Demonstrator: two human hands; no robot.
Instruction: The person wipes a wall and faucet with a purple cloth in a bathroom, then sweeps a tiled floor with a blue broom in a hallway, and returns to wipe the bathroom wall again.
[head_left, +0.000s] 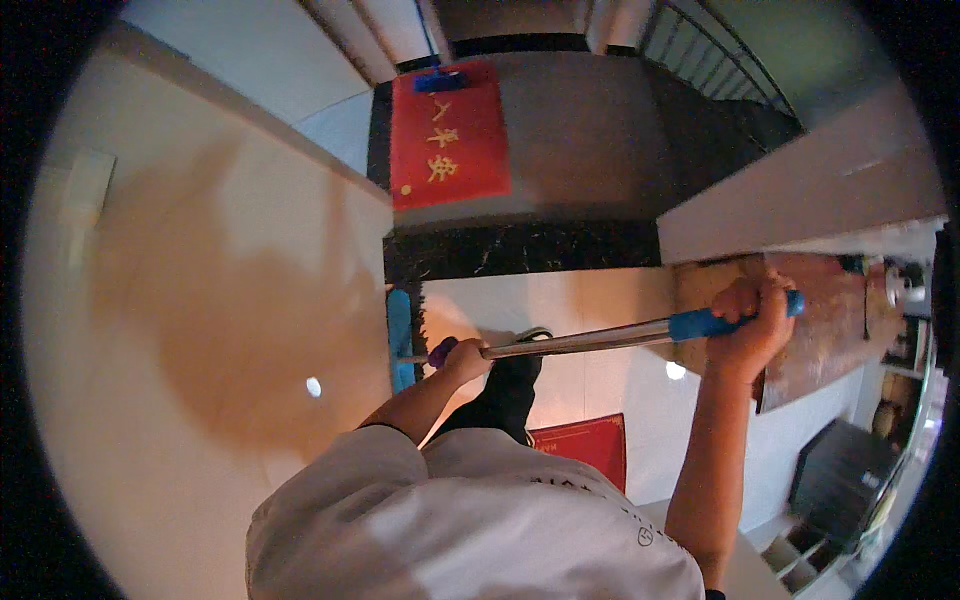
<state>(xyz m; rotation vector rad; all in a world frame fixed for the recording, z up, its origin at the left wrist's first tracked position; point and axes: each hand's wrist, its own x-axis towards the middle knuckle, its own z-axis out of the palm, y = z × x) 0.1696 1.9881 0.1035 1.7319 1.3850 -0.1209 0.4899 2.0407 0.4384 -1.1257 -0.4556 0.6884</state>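
Observation:
My right hand (750, 330) is wrapped around the blue grip (688, 325) at the top of a metal-handled broom. Lower on the shiny shaft (585, 341), my left hand (466, 360) closes around the metal, just above a purple part (442, 351). The handle runs nearly level across the view. At its far left end is the light-blue broom head (401, 330), with dark bristles (418, 319) facing right. The head lies close along the base of the pale wall. Whether the bristles touch the floor is hard to tell.
A black marble threshold (517, 249) crosses the doorway ahead. Beyond it lies a red doormat (450, 142) with a second blue broom head (440, 80) on it. To the right stands a brown wooden surface (825, 322). Another red mat (592, 450) is beside my feet; a stair railing (720, 52) rises outside.

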